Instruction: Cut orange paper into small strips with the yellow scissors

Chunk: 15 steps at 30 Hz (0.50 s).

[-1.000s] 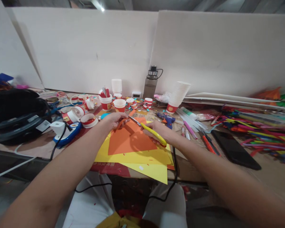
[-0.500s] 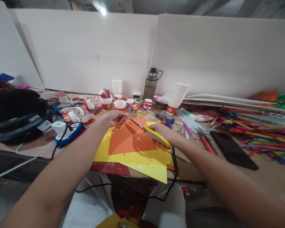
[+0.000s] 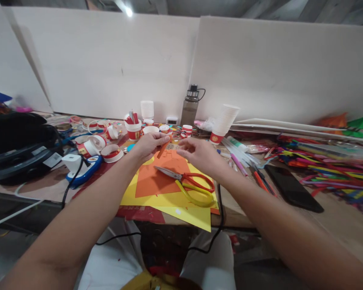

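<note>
My left hand [image 3: 153, 144] pinches a small strip of orange paper [image 3: 162, 150] above the sheets. Just to its right, my right hand [image 3: 196, 155] hovers with fingers apart and nothing in them. Scissors [image 3: 181, 176] with one red and one yellow handle lie on the paper below my hands, blades pointing left and slightly parted. Under them is an orange paper sheet [image 3: 148, 181] with a notched far edge. It rests on yellow paper sheets [image 3: 169, 200], where tiny scraps are scattered.
Cut paper cup rings [image 3: 111, 154] and a blue power strip [image 3: 84, 171] sit to the left. Behind stand a water bottle [image 3: 190, 106] and a cup stack [image 3: 225, 123]. A black phone [image 3: 293, 187] and colourful pipe cleaners [image 3: 335, 165] lie to the right.
My right hand has let go of the scissors, which now lie on the paper, and has moved up beside my left hand. The left hand still holds the orange strip.
</note>
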Motion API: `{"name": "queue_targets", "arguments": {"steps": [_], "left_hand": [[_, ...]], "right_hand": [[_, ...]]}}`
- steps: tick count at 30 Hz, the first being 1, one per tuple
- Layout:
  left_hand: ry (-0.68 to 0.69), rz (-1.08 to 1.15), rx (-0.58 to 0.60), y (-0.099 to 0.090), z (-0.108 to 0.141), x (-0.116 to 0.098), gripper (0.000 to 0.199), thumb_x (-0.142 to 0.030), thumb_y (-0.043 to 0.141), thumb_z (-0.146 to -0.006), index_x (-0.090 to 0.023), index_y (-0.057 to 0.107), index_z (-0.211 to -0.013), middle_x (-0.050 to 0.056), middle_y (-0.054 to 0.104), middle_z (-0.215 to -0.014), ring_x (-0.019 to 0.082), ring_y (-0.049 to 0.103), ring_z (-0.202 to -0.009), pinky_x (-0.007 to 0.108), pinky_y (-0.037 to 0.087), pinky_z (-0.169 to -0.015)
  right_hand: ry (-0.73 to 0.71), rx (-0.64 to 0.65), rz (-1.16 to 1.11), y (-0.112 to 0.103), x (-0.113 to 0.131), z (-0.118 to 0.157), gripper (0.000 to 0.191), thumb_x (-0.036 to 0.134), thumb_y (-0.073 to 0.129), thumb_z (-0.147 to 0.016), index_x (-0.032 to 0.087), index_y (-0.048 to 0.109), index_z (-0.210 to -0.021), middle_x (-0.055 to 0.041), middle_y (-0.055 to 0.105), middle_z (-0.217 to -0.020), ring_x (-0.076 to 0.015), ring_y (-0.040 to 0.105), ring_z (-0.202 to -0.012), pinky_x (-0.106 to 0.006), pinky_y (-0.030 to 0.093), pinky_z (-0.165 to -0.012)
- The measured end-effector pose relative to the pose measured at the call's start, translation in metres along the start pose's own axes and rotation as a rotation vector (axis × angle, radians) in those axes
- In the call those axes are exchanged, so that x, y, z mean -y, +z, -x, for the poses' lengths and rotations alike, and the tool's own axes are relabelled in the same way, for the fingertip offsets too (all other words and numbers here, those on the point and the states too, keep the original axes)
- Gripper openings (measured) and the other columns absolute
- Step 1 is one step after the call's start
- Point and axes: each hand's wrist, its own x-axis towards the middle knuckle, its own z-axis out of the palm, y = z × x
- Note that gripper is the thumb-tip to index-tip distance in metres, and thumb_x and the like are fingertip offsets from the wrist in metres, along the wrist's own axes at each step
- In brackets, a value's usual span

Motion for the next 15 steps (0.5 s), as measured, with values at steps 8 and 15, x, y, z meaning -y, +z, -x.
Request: {"name": "queue_targets", "arguments": {"steps": [8,15], "left_hand": [[0.008,0.134,-0.01,0.005,-0.001,0.005,0.021,-0.02,0.079,-0.064,-0.012,0.06,-0.069,-0.001,0.059,-0.061,0.007,0.055,-0.054,0.018,0.042,-0.052],[-0.042,0.141,0.052,0.005,-0.001,0.009,0.023,-0.033,0.073,-0.072,-0.012,0.064,-0.071,0.003,0.061,-0.064,0.009,0.055,-0.056,0.02,0.042,-0.054]], "right_hand": [[0.096,-0.112,-0.608,0.046,-0.013,-0.039,0.016,0.03,0.064,-0.075,0.015,0.059,-0.077,0.0009,0.061,-0.065,-0.008,0.055,-0.052,-0.021,0.047,-0.05],[0.255,-0.144,-0.892,0.045,-0.019,-0.039,0.018,0.025,0.07,-0.065,0.014,0.055,-0.065,0.003,0.057,-0.053,-0.0058,0.051,-0.047,-0.019,0.042,-0.048]]}}
